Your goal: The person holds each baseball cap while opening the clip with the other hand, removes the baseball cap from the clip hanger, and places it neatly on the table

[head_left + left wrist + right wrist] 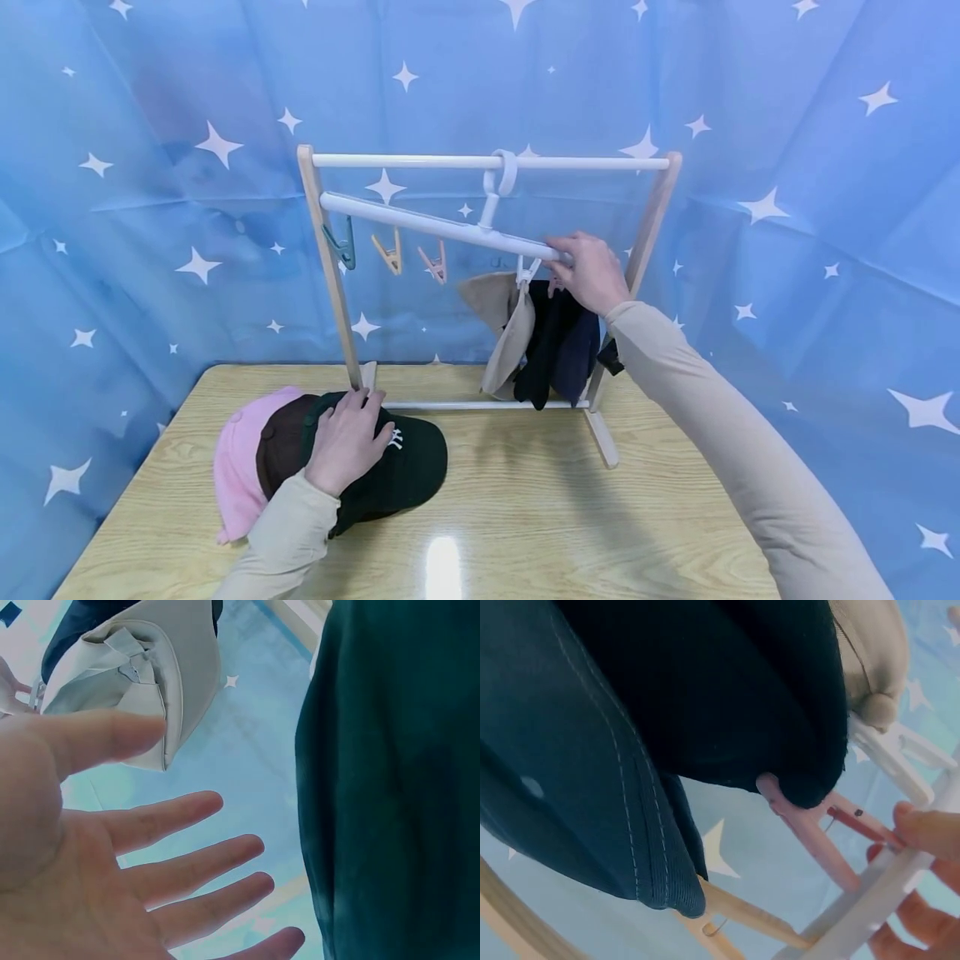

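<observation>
Fingers (pixel 930 919) grip hanger (pixel 420 221); head view hides rightmost clip (pixel 751 914)

6 caps (pixel 420 458) (3 hanging), 6 clips (pixel 392 260), 1 hanger (pixel 438 225), 1 rack (pixel 405 160), 2 hands (pixel 348 443)

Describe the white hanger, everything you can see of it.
The white hanger is a smooth, plastic-looking bar whose curved hook loops over a white rail. It hangs tilted, left end higher. Clips line its underside: toward the left, a green clip, yellow clip and pink clip hold nothing; toward the right, a white clip holds a beige hat, another pink clip a black hat, another yellow clip a navy hat. The right hand grips the lower end.
</observation>
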`<action>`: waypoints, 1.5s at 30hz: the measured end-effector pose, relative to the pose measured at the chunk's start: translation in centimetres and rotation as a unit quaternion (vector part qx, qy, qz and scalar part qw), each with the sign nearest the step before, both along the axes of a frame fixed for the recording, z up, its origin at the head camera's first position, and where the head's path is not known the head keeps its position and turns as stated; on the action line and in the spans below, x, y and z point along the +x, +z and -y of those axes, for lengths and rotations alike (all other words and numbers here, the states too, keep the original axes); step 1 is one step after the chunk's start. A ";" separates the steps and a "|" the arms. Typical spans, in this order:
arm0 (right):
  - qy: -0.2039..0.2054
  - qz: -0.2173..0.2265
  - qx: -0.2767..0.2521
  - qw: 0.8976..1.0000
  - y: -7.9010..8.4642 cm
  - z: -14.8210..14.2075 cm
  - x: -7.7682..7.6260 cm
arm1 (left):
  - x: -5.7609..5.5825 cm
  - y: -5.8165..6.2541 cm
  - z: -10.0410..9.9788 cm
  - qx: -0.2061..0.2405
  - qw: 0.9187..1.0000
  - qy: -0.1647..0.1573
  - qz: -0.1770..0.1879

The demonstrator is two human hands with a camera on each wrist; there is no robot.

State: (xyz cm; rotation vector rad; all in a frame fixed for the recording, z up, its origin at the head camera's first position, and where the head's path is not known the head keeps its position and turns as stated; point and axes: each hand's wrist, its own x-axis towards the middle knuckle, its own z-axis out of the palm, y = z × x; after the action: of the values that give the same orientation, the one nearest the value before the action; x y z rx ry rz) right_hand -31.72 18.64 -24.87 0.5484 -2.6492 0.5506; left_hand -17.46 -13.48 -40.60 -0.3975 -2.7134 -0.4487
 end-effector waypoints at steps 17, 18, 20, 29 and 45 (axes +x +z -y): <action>0.018 0.010 0.020 1.000 1.5 -1.5 0.0 | -3.3 3.5 -5.6 0.035 0.995 -0.084 0.027; 0.019 0.012 0.019 1.000 1.5 -1.6 0.0 | -3.7 4.0 -6.3 0.043 0.994 -0.089 0.048; 0.022 0.016 0.017 0.999 1.6 -1.6 0.0 | -4.3 4.9 -7.5 0.066 0.989 -0.102 0.090; 0.032 0.023 0.029 0.999 1.7 -1.2 0.1 | -7.8 7.9 -12.2 0.145 0.968 -0.133 0.157; 0.026 -0.021 0.064 0.997 1.3 -0.9 0.2 | -9.9 9.5 -15.9 0.171 0.963 -0.136 0.155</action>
State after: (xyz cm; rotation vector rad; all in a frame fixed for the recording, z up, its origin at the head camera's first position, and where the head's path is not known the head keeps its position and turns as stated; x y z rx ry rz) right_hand -31.49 19.50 -23.59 0.6599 -2.6504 0.3807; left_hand -27.33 2.44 -31.09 -0.6510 -2.8001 -1.1242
